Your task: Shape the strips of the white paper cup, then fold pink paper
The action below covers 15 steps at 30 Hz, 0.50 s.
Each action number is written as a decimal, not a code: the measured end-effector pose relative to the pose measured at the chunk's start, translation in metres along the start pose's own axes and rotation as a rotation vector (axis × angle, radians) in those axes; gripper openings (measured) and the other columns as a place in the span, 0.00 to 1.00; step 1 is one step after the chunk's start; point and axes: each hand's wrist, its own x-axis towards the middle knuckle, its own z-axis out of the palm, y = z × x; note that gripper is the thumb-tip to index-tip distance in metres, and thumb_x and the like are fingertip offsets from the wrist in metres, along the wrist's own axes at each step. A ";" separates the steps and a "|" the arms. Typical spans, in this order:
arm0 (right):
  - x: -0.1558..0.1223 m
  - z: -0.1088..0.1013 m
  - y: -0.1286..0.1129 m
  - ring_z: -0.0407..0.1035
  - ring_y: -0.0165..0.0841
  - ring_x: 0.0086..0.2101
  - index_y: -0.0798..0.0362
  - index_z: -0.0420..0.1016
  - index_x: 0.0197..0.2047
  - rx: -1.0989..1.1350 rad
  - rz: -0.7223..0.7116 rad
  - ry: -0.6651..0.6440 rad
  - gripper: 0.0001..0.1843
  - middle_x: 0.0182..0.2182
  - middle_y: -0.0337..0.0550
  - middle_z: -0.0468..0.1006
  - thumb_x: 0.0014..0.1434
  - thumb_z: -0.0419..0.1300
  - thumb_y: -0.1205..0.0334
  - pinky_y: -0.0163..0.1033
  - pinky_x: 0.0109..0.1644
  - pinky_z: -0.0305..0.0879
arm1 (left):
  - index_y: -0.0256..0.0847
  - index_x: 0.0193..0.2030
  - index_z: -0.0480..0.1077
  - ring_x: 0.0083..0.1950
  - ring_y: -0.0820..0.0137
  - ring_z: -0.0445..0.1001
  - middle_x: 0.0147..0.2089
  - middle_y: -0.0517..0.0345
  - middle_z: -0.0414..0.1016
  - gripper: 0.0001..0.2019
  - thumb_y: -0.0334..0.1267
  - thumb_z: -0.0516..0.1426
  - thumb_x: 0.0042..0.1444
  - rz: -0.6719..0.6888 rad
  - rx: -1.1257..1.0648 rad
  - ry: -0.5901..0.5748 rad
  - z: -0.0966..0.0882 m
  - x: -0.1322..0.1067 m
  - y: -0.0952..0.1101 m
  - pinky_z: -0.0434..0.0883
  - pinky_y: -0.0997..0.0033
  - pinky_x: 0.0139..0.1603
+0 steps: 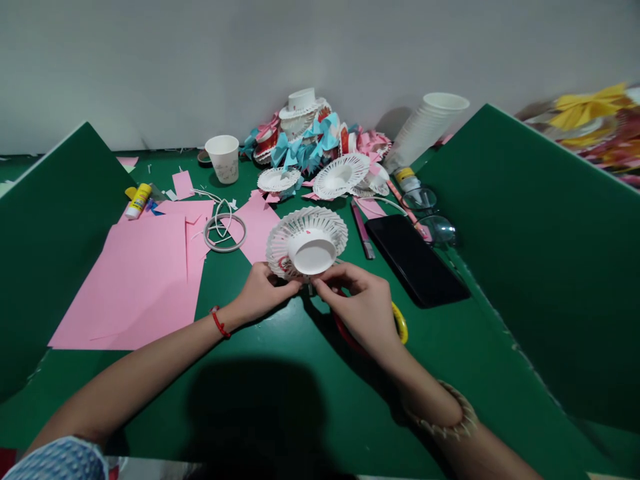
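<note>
A white paper cup cut into strips (313, 253), its fringe fanned out and folded around the round base, is held up over the middle of the green table. My left hand (265, 292) grips its lower left edge between thumb and fingers. At the lower right edge, my right hand (357, 297) pinches one of the strips with thumb and forefinger. Scissors with a yellow and red handle (400, 323) lie beneath my right hand, partly hidden by it. Pink paper (257, 223) lies just behind the cut cup.
Pink sheets (145, 280), a glue stick (139, 201) and a tape ring (225, 233) lie left. A phone (417, 260), a pink cutter (363, 230) and glasses (435, 228) are right. Behind stand a paper cup (223, 159), finished paper hats (305, 130) and stacked cups (427, 127). Green panels (540, 267) flank the table.
</note>
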 end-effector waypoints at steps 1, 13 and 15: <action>0.000 0.000 0.000 0.62 0.28 0.22 0.55 0.71 0.24 0.001 0.002 -0.003 0.04 0.21 0.40 0.73 0.46 0.60 0.64 0.34 0.26 0.59 | 0.32 0.26 0.69 0.27 0.75 0.69 0.26 0.55 0.74 0.05 0.33 0.59 0.42 -0.006 -0.014 -0.001 0.000 0.000 0.000 0.68 0.77 0.29; 0.000 -0.002 -0.002 0.63 0.28 0.22 0.55 0.71 0.23 0.004 0.022 -0.007 0.05 0.21 0.40 0.73 0.46 0.60 0.63 0.35 0.27 0.60 | 0.31 0.30 0.71 0.32 0.72 0.73 0.32 0.51 0.77 0.08 0.35 0.61 0.43 -0.046 0.003 -0.035 0.000 -0.002 -0.004 0.70 0.74 0.35; 0.000 -0.002 -0.001 0.62 0.27 0.22 0.55 0.71 0.23 0.000 0.018 -0.004 0.04 0.20 0.39 0.72 0.46 0.60 0.64 0.34 0.26 0.59 | 0.32 0.30 0.71 0.32 0.72 0.73 0.31 0.52 0.76 0.08 0.34 0.60 0.43 -0.040 0.007 -0.031 -0.001 -0.002 -0.005 0.70 0.75 0.35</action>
